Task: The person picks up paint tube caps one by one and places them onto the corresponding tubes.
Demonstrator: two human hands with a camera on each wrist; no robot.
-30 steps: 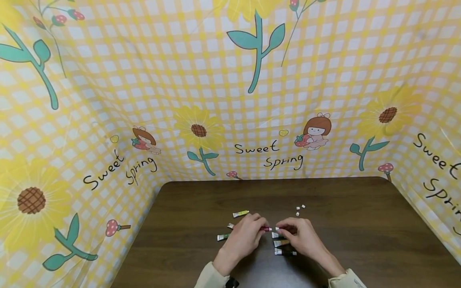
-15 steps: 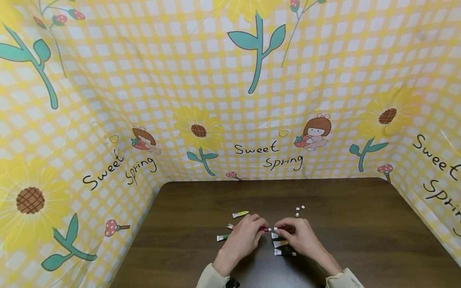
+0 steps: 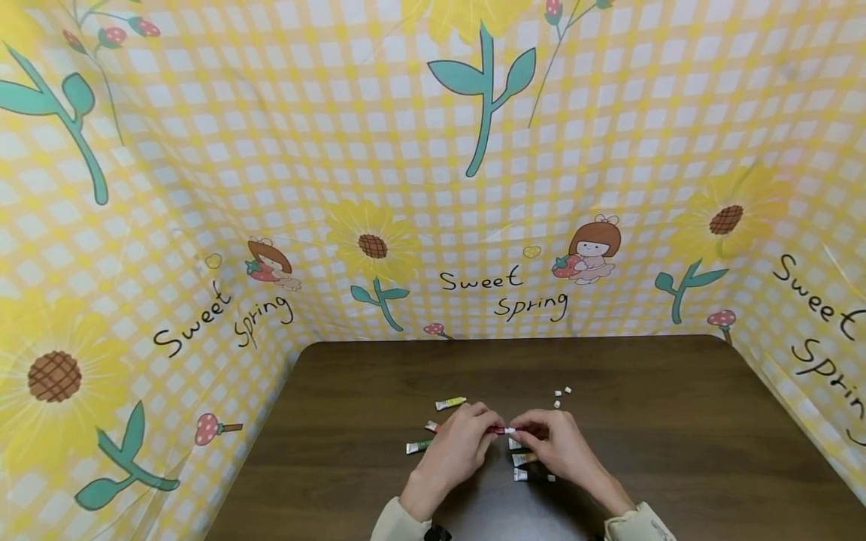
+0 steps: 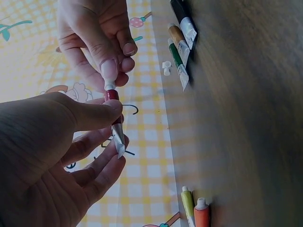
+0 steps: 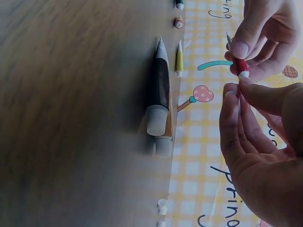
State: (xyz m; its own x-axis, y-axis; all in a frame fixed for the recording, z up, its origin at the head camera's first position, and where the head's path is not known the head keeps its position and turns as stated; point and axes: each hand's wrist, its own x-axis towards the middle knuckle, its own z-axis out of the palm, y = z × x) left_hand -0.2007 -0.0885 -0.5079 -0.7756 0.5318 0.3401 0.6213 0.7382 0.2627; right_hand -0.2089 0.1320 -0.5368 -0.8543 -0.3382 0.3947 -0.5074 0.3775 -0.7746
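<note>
My left hand [image 3: 455,449] holds a small dark red paint tube [image 4: 112,96] between thumb and fingers, its silver crimped end toward the palm side. My right hand [image 3: 563,451] pinches a white cap [image 4: 110,86] at the tube's nozzle end, and the fingertips of both hands are close together. Beneath the right hand lie a black paint tube [image 5: 158,85], an ochre one [image 4: 178,37] and a green one [image 4: 175,56]. Left of the left hand are a yellow tube [image 3: 449,403], an orange-red tube [image 4: 201,215] and another green tube [image 3: 417,447], partly covered by the hand.
Three loose white caps [image 3: 558,393] sit on the dark wooden table [image 3: 352,383] beyond the right hand. A yellow checked cloth [image 3: 433,188] with printed flowers encloses the table at the back and both sides.
My right hand has moved left with the cap, closing the gap to the red tube's nozzle. The left hand keeps its hold on the tube, nearly still.
</note>
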